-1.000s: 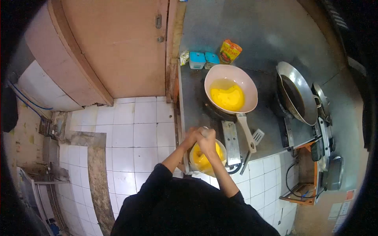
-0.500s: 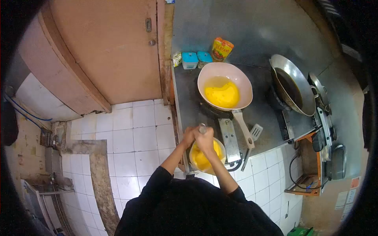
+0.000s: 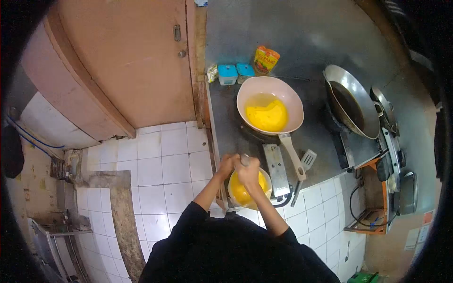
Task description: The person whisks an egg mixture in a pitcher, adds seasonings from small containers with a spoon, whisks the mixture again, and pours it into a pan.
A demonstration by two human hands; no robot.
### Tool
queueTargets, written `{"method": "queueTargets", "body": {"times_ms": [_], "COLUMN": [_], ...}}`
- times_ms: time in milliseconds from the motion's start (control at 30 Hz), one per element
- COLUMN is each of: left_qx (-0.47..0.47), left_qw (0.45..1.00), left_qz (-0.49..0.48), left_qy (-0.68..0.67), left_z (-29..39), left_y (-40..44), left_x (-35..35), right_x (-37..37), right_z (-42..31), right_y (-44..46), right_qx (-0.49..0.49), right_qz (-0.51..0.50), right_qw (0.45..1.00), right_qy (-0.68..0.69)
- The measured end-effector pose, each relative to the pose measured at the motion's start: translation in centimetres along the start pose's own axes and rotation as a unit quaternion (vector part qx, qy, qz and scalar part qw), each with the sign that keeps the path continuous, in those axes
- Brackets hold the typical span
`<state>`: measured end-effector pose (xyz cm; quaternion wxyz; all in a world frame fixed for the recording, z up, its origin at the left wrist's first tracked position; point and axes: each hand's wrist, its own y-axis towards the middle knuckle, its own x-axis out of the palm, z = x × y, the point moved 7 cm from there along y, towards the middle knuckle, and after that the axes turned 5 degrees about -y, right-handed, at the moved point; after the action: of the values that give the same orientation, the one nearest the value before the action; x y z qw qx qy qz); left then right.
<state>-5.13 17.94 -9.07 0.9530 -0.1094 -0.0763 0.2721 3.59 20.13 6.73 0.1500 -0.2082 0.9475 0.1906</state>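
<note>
The right hand (image 3: pixel 248 174) stays clenched around a handle (image 3: pixel 244 159) above the bowl (image 3: pixel 268 181), centre-low in frame; the left hand's (image 3: pixel 227 166) grip is unclear. Since one second ago, a green object (image 3: pixel 363 277) has appeared lower right.

Body check: loose black cloth top (image 3: pixel 236 257)

Matte, plain front. Left black tubular sleeve (image 3: pixel 192 218) off the top's left side, right black tubular sleeve (image 3: pixel 282 238) off its right. Both end well short of the wrists. Left forearm (image 3: pixel 207 192) and right forearm (image 3: pixel 267 210) bare. Seams too dark to read.
</note>
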Motion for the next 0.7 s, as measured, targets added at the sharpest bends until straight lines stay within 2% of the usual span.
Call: {"method": "queueTargets", "body": {"times_ms": [33,133,167,200,267,300,333,400,433,467,533,567,667,700], "left_qx": [0.119,0.099,0.084,0.120,0.203,0.230,0.186,0.097,0.116,0.136,0.096,0.084,0.086,0.187], "left_qw": [0.992,0.983,0.996,0.992,0.964,0.972,0.982,0.995,0.985,0.956,0.980,0.986,0.994,0.959], "left_qz": [0.026,0.069,0.016,-0.029,-0.110,-0.012,-0.009,0.000,-0.073,-0.144,-0.141,-0.109,-0.026,-0.086], "left_qy": [-0.022,-0.140,-0.012,0.040,0.130,0.038,0.027,0.003,0.108,0.215,0.102,0.092,0.064,0.195], "left_z": [-1.8,-0.8,-1.9,-2.3,-3.1,-0.3,-2.8,-8.1,-8.8,-8.9,-8.9,-8.9,-6.4,-5.4], "left_y": [1.0,0.6,1.6,2.2,3.2,2.2,3.0,4.4,5.5,6.5,5.6,4.1,3.8,4.3], "left_x": [0.5,0.7,0.5,1.1,2.3,2.1,1.4,0.0,0.5,1.2,2.0,1.8,0.6,0.7], "right_x": [0.4,-1.9,-2.8,-2.3,0.6,0.2,-0.5,-2.7,-1.9,-0.8,1.5,1.2,-2.3,-0.9], "right_z": [-0.3,-8.6,-7.4,-5.0,1.2,-2.0,-4.7,-8.3,-4.1,-1.3,1.8,1.9,-6.4,-2.1], "right_y": [0.9,2.5,1.9,1.6,0.6,1.8,1.9,2.8,1.8,2.2,1.9,0.7,2.2,1.2], "right_qx": [0.005,0.010,0.057,0.052,0.040,0.025,0.034,0.043,0.082,0.074,0.102,0.115,0.109,0.069], "right_qz": [-0.044,0.028,0.033,0.037,-0.057,-0.038,-0.039,0.056,0.056,0.059,-0.054,-0.053,0.027,0.019], "right_qw": [0.998,0.999,0.997,0.997,0.995,0.996,0.996,0.994,0.990,0.990,0.993,0.992,0.990,0.991], "right_qy": [-0.054,0.027,0.044,0.046,-0.069,-0.075,-0.074,0.079,0.100,0.104,0.000,0.003,0.090,0.112]}}
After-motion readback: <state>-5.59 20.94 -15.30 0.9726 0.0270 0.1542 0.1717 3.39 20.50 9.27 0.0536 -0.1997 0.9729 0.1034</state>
